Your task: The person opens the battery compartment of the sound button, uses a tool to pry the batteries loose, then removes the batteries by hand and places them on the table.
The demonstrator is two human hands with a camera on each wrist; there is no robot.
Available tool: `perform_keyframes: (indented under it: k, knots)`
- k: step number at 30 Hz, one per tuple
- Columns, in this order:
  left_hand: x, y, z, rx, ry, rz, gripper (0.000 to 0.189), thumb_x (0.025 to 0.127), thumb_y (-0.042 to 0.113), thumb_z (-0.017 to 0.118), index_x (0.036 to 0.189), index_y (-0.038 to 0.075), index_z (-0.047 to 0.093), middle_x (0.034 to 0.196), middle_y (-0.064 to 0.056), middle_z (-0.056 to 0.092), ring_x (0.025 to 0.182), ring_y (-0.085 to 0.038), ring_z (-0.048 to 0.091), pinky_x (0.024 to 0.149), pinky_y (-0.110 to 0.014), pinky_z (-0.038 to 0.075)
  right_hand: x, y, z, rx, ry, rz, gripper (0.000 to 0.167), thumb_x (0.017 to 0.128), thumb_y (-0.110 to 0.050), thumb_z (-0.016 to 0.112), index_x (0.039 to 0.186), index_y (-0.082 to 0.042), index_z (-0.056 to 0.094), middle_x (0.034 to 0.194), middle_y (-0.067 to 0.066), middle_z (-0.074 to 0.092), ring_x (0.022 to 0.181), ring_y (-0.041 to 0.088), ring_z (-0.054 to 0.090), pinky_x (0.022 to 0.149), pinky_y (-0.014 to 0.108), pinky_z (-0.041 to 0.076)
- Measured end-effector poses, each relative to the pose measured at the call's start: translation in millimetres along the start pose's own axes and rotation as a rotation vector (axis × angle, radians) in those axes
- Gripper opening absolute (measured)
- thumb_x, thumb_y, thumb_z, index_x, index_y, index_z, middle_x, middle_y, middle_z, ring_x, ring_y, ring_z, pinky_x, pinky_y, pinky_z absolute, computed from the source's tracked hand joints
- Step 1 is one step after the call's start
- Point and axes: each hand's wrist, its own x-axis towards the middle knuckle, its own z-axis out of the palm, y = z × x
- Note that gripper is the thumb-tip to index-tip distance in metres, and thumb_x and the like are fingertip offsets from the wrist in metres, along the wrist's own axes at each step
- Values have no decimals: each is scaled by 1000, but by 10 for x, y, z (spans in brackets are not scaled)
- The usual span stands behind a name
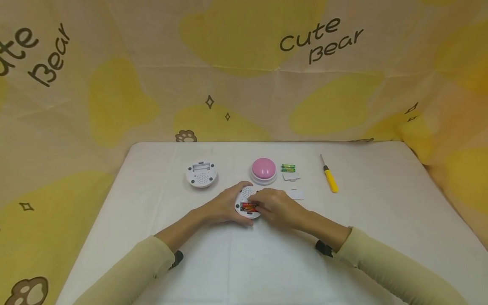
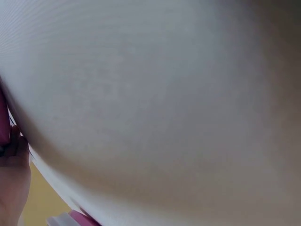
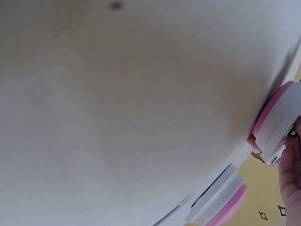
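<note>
In the head view my left hand [image 1: 228, 205] grips the rim of a round white push-button device [image 1: 244, 195], its underside turned up. Red batteries [image 1: 248, 207] lie in its open battery compartment. My right hand [image 1: 280, 206] bends over the device, thumb and fingertips at the batteries' right end. The right wrist view shows the device [image 3: 282, 120] side-on with its pink dome down, and the right hand's fingers [image 3: 289, 174] at a dark battery [image 3: 292, 133] by the compartment. Only part of the left hand [image 2: 14, 181] shows in the left wrist view.
Another upturned white device [image 1: 201, 174] with an open compartment sits at left. Behind the hands stands a pink-topped button [image 1: 264, 169]. Near it lie green batteries [image 1: 288, 168] and white battery covers [image 1: 291, 176]. A yellow-handled screwdriver [image 1: 330, 178] lies to the right.
</note>
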Motion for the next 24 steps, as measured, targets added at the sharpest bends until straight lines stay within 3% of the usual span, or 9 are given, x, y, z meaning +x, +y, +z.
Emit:
perform_keyframes:
  k: [8,15,24]
  knots:
    - [6,-6,1,2,4,-12,110,63,39,95,151,17,32,124,7,56,109,-13,53,97,-34,43,18,5,-44,10,-37,4,28,87,-1,74,115,-5,72,107,1,72,100,13,64,90,29,52]
    - [10,-5,-5,-1,2,-9,111,63,40,95,151,17,32,130,7,53,113,-12,52,100,-35,41,17,22,-37,-60,-39,-25,28,86,1,74,112,-8,73,107,0,71,101,13,64,91,30,51]
    - [8,-11,-2,-4,-2,-25,111,63,41,94,151,19,32,129,7,53,113,-12,52,99,-35,41,17,28,-67,-13,-79,0,29,87,3,73,114,-7,73,109,0,71,104,12,63,93,28,51]
